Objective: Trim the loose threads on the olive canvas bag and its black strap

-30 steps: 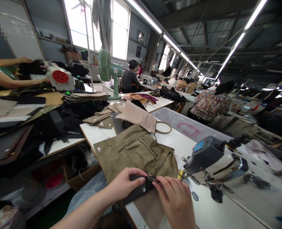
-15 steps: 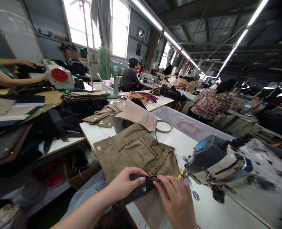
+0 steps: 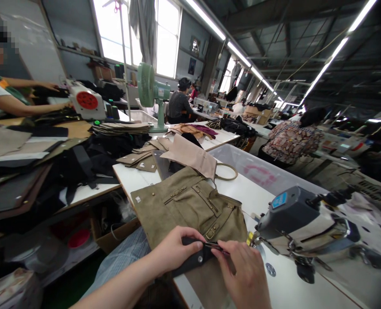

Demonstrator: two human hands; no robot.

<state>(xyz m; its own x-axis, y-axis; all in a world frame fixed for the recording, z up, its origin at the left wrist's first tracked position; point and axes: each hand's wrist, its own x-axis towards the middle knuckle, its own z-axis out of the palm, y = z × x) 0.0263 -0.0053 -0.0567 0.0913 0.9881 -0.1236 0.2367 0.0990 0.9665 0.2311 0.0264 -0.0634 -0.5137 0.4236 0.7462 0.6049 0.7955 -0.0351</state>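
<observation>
An olive suede bag panel (image 3: pixel 180 206) with straps and brass buckles lies on the white table (image 3: pixel 238 184) in front of me. My left hand (image 3: pixel 174 251) pinches a black strap piece (image 3: pixel 193 259) with a small rivet at the panel's near edge. My right hand (image 3: pixel 245 272) grips the same strap's metal end from the right. Both hands meet just left of the sewing machine (image 3: pixel 303 227).
Tan leather pieces (image 3: pixel 145 159) and a beige bag with a ring handle (image 3: pixel 193 156) lie farther back. A green fan (image 3: pixel 150 92) stands beyond. Dark material is piled at left (image 3: pixel 80 163). A clear bin (image 3: pixel 261 171) sits to the right. Other people sit at nearby tables.
The view has shifted slightly to the right and down. Both hands keep their hold on the black strap; the right hand's fingers have slid a little along its metal end.
</observation>
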